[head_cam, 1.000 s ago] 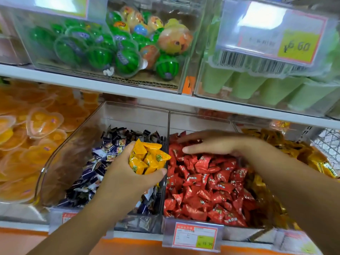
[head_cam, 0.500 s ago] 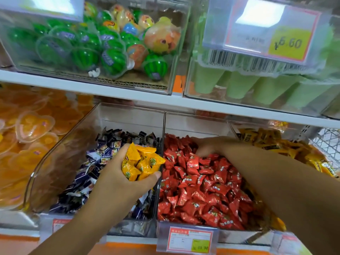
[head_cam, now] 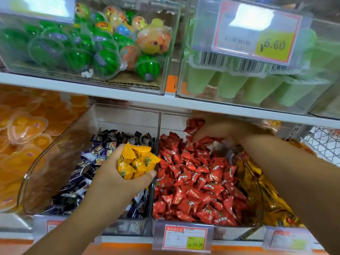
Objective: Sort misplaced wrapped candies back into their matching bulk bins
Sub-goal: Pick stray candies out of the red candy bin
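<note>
My left hand (head_cam: 117,173) grips a bunch of yellow wrapped candies (head_cam: 137,162) above the divider between two clear bins. The left bin (head_cam: 60,144) holds dark blue and white candies (head_cam: 88,173). The middle bin (head_cam: 174,120) is full of red candies (head_cam: 198,181). At the back of that bin, my right hand (head_cam: 217,129) is raised and its curled fingers hold several red candies (head_cam: 194,126). A bin of gold wrapped candies (head_cam: 261,196) lies to the right, partly hidden by my right forearm.
A white shelf (head_cam: 128,96) runs just above the bins and close over my right hand. On it stand clear boxes of green watermelon jellies (head_cam: 103,59) and pale green cups (head_cam: 257,85). Orange jelly cups (head_cam: 27,129) fill the far left. Price tags (head_cam: 185,238) hang in front.
My right hand moved from lying flat on the red candies to the back of the bin, closed on a bunch and lifted it. My left hand kept its yellow candies and hardly moved.
</note>
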`<state>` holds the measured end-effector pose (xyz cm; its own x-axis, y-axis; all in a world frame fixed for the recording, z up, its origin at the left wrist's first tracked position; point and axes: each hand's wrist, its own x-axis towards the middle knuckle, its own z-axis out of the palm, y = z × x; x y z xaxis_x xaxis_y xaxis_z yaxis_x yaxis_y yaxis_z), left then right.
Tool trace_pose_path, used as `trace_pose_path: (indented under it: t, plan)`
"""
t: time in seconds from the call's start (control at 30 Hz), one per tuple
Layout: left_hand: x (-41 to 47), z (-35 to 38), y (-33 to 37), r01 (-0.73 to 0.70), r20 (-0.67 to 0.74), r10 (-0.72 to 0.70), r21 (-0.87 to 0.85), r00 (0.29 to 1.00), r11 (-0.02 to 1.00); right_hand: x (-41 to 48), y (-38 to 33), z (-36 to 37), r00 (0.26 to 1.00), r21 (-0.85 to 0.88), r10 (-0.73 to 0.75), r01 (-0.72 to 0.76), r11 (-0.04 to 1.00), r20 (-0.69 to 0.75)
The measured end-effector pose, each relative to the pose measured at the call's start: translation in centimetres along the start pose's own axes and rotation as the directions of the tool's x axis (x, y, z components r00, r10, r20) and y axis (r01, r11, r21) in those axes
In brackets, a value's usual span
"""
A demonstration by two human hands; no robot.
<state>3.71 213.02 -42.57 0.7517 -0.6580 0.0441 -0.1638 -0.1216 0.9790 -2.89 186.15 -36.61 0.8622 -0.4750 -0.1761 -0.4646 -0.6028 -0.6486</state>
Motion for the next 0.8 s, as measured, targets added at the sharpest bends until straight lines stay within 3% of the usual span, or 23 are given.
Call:
trace_pose_path:
  t: [0.07, 0.13, 0.2, 0.27, 0.33, 0.37, 0.43, 0.53, 0.6, 0.7, 0.8]
  plan:
    - [-0.2, 0.1, 0.4, -0.022, -0.006, 0.022, -0.002, 1.0, 1.0, -0.4, -0.9, 0.1, 0.996, 0.031, -0.04, 0.037, 0.999, 0.083]
    - [-0.5, 0.1, 0.8, -0.05, -0.002, 0.05, -0.004, 0.999, 0.999, -0.5, -1.5, 0.0, 0.98, 0.156, -0.018, -0.014, 0.988, 0.2]
    - [-0.7, 0.1, 0.8, -0.078, 0.008, 0.078, -0.003, 0.997, 0.997, -0.2, -1.6, -0.3, 0.967, 0.143, 0.043, -0.081, 0.986, 0.251]
    - [-0.7, 0.2, 0.9, -0.099, -0.003, 0.099, -0.015, 0.995, 0.995, 0.2, -1.1, -0.5, 0.96, -0.109, 0.163, -0.141, 0.984, 0.23]
    - [-0.9, 0.3, 1.0, -0.105, -0.009, 0.105, -0.019, 0.994, 0.994, 0.7, -0.1, 0.2, 0.94, -0.481, 0.28, -0.158, 0.862, 0.192]
    - [-1.0, 0.3, 1.2, -0.106, 0.001, 0.106, -0.025, 0.994, 0.994, 0.9, 0.5, 0.8, 0.935, -0.583, 0.313, -0.162, 0.796, 0.168]
    - [-1.0, 0.4, 1.3, -0.11, 0.012, 0.111, -0.035, 0.994, 0.993, 1.2, 1.7, 2.3, 0.912, -0.546, 0.383, -0.247, 0.801, 0.149]
    - [-1.0, 0.3, 1.3, -0.104, 0.016, 0.105, -0.049, 0.994, 0.993, 2.1, 2.0, 3.7, 0.859, -0.394, 0.441, -0.322, 0.861, 0.262]
    - [-1.1, 0.3, 1.4, -0.104, 0.022, 0.105, -0.048, 0.994, 0.993, 2.9, 2.3, 4.3, 0.836, -0.415, 0.468, -0.333, 0.847, 0.286]
    - [-1.2, 0.2, 1.6, -0.115, 0.015, 0.116, -0.046, 0.993, 0.992, 3.6, 3.5, 4.9, 0.881, -0.44, 0.424, -0.302, 0.846, 0.21]
    - [-1.2, 0.1, 1.4, -0.126, 0.015, 0.127, -0.05, 0.992, 0.991, 3.5, 3.9, 5.4, 0.926, -0.315, 0.338, -0.275, 0.909, 0.169]
